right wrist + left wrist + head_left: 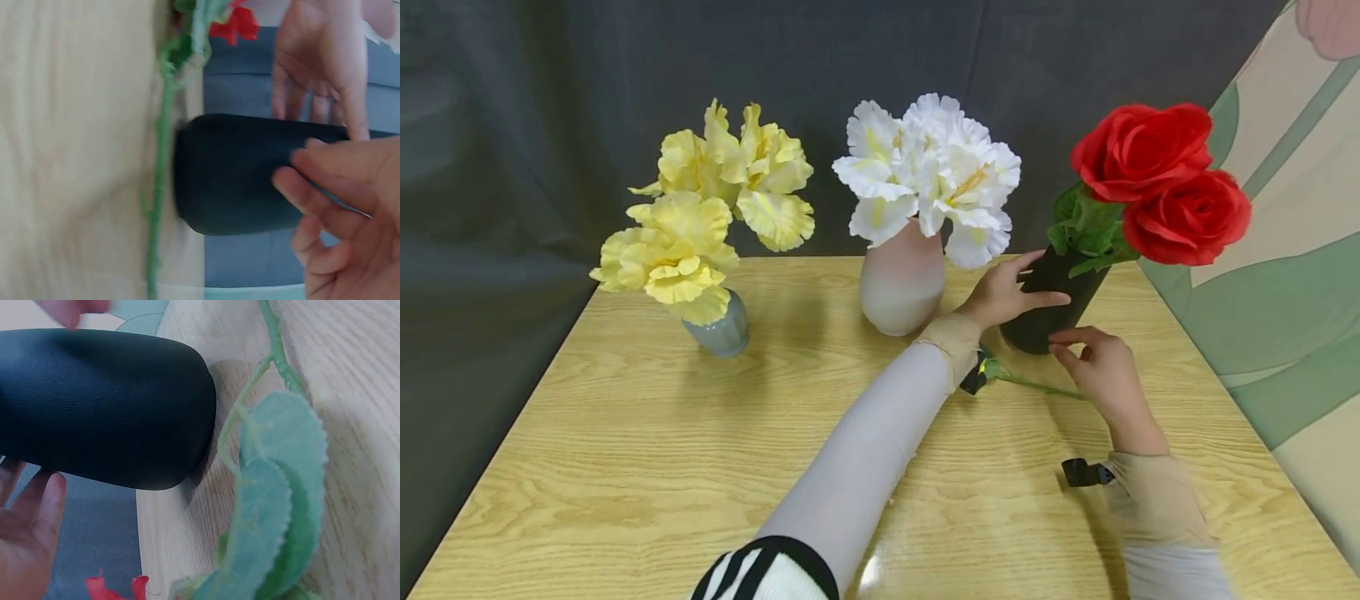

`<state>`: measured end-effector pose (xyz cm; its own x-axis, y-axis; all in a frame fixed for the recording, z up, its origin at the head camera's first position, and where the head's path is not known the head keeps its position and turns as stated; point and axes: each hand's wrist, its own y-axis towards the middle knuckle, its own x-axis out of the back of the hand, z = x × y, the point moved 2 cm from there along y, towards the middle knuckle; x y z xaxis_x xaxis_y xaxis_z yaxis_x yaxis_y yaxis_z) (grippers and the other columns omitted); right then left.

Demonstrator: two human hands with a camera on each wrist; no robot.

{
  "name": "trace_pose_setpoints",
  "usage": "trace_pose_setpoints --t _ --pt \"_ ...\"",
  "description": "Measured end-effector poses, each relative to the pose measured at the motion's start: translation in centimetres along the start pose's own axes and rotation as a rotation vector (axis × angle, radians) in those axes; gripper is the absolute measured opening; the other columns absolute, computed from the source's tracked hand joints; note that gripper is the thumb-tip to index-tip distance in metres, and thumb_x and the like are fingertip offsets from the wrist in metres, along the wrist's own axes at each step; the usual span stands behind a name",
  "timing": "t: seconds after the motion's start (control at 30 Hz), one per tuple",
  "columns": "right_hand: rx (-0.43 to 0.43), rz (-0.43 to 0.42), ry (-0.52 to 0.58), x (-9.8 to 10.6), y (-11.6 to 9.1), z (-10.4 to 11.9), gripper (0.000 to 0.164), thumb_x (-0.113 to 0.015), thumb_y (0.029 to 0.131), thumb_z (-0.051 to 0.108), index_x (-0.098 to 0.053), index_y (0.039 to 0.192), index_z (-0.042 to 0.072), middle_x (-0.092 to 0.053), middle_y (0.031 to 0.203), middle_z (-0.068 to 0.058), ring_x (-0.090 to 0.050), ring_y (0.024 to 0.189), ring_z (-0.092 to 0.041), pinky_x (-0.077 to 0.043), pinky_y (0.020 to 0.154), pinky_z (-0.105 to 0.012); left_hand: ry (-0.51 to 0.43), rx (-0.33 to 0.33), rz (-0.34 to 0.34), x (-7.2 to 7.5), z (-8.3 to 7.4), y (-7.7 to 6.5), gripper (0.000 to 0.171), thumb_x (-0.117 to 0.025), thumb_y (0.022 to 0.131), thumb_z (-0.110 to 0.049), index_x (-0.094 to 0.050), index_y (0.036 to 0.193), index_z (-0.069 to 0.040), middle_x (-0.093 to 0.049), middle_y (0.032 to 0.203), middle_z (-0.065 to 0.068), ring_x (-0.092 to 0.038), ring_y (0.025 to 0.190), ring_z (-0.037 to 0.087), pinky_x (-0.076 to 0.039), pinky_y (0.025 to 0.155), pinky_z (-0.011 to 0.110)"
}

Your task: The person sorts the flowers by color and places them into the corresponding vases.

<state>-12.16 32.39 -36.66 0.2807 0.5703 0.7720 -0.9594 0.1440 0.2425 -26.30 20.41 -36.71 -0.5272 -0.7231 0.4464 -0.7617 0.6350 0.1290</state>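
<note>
A black vase (1037,327) with two red roses (1187,212) and green leaves stands tilted at the right of the table in the head view. My left hand (1003,292) grips its left side, thumb across the front and fingers behind. Close to the vase's lower right, my right hand (1101,371) has loosely bent fingers with nothing between them. In front of the vase lies a loose green stem (156,187) with leaves (281,431). Bits of red petal (237,25) show at its far end in the right wrist view; my left wrist hides most of that end from above.
In the middle stands a pink and white vase (901,287) of white flowers (940,171), close to my left forearm. A blue-grey vase (722,325) with yellow flowers (692,242) is at the left. Dark cloth (760,50) hangs behind the wooden table (625,467).
</note>
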Motion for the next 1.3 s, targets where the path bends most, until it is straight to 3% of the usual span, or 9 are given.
trace_pose_setpoints --t 0.1,0.17,0.27,0.4,0.6,0.8,0.9,1.3 --pt "0.018 0.148 -0.007 -1.2 0.1 0.0 0.018 -0.066 0.093 0.006 -0.072 0.105 -0.006 -0.068 0.088 -0.023 -0.036 0.048 -0.009 -0.034 0.046 -0.026 0.002 -0.009 -0.003 0.0 0.0 -0.1 0.082 -0.079 0.085 -0.034 -0.038 0.154 -0.015 -0.041 0.157 -0.001 -0.053 0.135 0.014 -0.045 0.1 0.013" --pt "0.032 0.218 -0.015 -2.0 0.2 0.2 0.018 -0.067 0.091 0.005 -0.072 0.104 -0.007 -0.069 0.099 -0.025 -0.044 0.056 -0.013 -0.038 0.053 -0.028 0.003 -0.015 -0.006 0.0 0.0 -0.1 0.082 -0.079 0.085 -0.034 -0.039 0.153 -0.015 -0.042 0.157 -0.001 -0.053 0.134 0.014 -0.045 0.1 0.013" --pt "0.053 0.291 -0.03 -2.9 0.3 0.6 0.017 -0.069 0.09 0.005 -0.073 0.101 -0.007 -0.07 0.101 -0.024 -0.058 0.072 -0.022 -0.047 0.065 -0.033 0.014 -0.023 -0.008 0.0 0.0 0.0 0.082 -0.08 0.085 -0.035 -0.039 0.153 -0.015 -0.043 0.156 -0.001 -0.053 0.134 0.013 -0.045 0.1 0.012" --pt "0.078 0.362 -0.044 -4.0 0.4 1.3 0.015 -0.069 0.09 0.007 -0.072 0.101 -0.003 -0.072 0.096 -0.017 -0.065 0.084 -0.028 -0.052 0.075 -0.042 0.01 -0.025 -0.004 0.1 -0.1 0.0 0.082 -0.08 0.085 -0.035 -0.039 0.153 -0.015 -0.043 0.156 -0.003 -0.051 0.135 0.011 -0.043 0.102 0.012" --pt "0.075 0.405 -0.114 -5.2 0.6 1.8 0.022 -0.07 0.087 0.007 -0.068 0.106 -0.004 -0.068 0.09 -0.014 -0.063 0.083 -0.028 -0.052 0.077 -0.048 -0.007 -0.039 0.007 0.2 -0.2 -0.1 0.081 -0.079 0.086 -0.033 -0.038 0.153 -0.014 -0.042 0.156 -0.002 -0.05 0.136 0.011 -0.043 0.106 0.016" --pt "0.098 0.421 -0.152 -5.9 0.9 1.5 0.005 -0.071 0.082 0.002 -0.067 0.084 0.002 -0.06 0.074 -0.004 -0.052 0.068 -0.019 -0.044 0.065 -0.035 -0.002 -0.045 0.006 0.1 0.0 -0.1 0.081 -0.079 0.086 -0.033 -0.039 0.153 -0.013 -0.042 0.157 -0.002 -0.051 0.136 0.012 -0.043 0.106 0.016" --pt "0.103 0.427 -0.137 -5.9 0.9 1.3 0.008 -0.068 0.082 0.0 -0.064 0.077 0.005 -0.056 0.069 -0.002 -0.048 0.063 -0.017 -0.04 0.062 -0.031 -0.005 -0.041 0.01 0.2 0.0 -0.1 0.081 -0.079 0.085 -0.033 -0.039 0.153 -0.013 -0.043 0.156 -0.002 -0.051 0.136 0.011 -0.043 0.106 0.016" --pt "0.095 0.432 -0.13 -4.8 0.1 0.6 0.01 -0.07 0.083 0.001 -0.064 0.077 0.006 -0.061 0.072 -0.002 -0.052 0.069 -0.017 -0.044 0.065 -0.033 0.001 -0.022 0.048 0.4 -0.3 0.1 0.081 -0.079 0.086 -0.034 -0.038 0.153 -0.012 -0.042 0.157 -0.003 -0.049 0.137 0.01 -0.041 0.105 0.013"
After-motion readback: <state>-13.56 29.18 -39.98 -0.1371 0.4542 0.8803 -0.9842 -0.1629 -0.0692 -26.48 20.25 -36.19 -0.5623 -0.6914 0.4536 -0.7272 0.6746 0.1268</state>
